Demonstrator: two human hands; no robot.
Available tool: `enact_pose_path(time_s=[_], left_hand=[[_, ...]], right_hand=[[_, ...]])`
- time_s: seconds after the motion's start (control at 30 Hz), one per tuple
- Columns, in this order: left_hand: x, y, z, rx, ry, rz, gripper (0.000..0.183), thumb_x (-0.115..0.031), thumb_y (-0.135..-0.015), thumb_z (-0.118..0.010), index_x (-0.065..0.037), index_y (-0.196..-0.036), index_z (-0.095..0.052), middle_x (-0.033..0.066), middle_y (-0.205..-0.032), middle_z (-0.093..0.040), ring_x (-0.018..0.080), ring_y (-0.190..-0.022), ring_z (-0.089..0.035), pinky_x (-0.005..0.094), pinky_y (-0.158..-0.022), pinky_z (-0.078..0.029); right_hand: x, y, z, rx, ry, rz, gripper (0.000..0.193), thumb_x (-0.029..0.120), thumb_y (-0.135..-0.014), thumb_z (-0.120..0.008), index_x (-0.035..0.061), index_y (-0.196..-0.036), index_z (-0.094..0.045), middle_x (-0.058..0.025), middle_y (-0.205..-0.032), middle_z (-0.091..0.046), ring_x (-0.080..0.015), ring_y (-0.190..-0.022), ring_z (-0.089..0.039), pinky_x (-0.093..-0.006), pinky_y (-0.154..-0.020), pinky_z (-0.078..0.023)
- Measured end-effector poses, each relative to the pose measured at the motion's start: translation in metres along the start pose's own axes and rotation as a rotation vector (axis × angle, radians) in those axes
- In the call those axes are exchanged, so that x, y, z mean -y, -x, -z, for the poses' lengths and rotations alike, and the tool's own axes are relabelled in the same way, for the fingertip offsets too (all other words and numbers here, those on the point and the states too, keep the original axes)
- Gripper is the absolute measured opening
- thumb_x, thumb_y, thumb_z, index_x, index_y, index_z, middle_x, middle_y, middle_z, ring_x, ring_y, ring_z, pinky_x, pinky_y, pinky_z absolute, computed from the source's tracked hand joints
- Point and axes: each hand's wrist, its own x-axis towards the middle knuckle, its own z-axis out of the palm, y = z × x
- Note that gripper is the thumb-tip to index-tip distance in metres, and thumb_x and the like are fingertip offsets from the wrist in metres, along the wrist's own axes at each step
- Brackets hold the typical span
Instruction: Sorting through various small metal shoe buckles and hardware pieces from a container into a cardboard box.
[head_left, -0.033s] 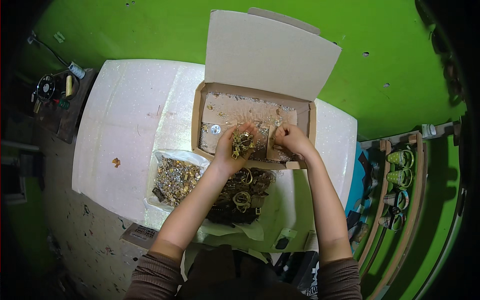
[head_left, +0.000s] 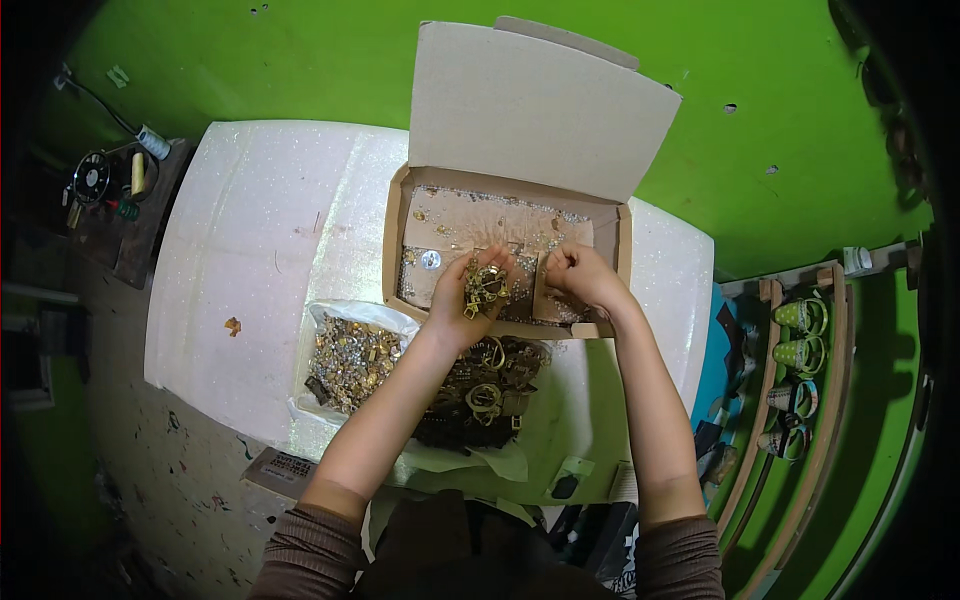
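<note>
My left hand (head_left: 462, 303) is palm up over the cardboard box (head_left: 396, 235), its fingers curled round a handful of small gold-coloured metal buckles (head_left: 487, 287). To its right, my right hand (head_left: 584, 278) is closed in a pinch over the box's right part. Whatever those fingertips hold is too small to make out. Cardboard pieces (head_left: 455, 233) and scattered shiny bits lie in the box, with a round silvery disc (head_left: 431, 260) left of my left hand. Below that hand is a pile of dark straps with pale loops (head_left: 484, 400), partly hidden by my left forearm.
The box's raised lid (head_left: 540, 105) stands toward the green wall. A plastic-lined container (head_left: 350, 362) of gold and silver metal bits sits left of my left forearm on the pale sparkly table (head_left: 250, 250). Sandals (head_left: 800, 355) hang on a wooden rack at the right.
</note>
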Motion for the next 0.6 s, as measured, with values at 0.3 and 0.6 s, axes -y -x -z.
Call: enact_pose_path(time_s=[0.3,0.6], left_hand=[[-0.006,0.005,-0.007,-0.042,-0.207,0.062,0.036,-0.031,-0.092,-0.029,-0.009,-0.110,-0.052,0.0081,-0.104,-0.056,0.0215,-0.099,-0.053,0.0390,-0.088,-0.042],[-0.038,0.017,-0.012,-0.029,-0.108,-0.032,0.036,-0.030,-0.092,-0.029,-0.010,-0.110,-0.053,0.0063,-0.107,-0.057,0.0196,-0.101,-0.054,0.0373,-0.088,-0.042]], right_hand=[[0.067,0.015,-0.028,0.226,-0.185,0.165,0.014,0.011,-0.079,-0.060,-0.0010,-0.086,-0.060,-0.0041,-0.075,-0.061,-0.0086,-0.066,-0.055,-0.0211,-0.060,-0.046],[0.055,-0.022,-0.034,-0.061,-0.102,0.304,0.020,0.016,-0.086,-0.051,-0.0010,-0.088,-0.061,-0.0052,-0.076,-0.062,-0.0121,-0.071,-0.057,-0.0254,-0.065,-0.046]])
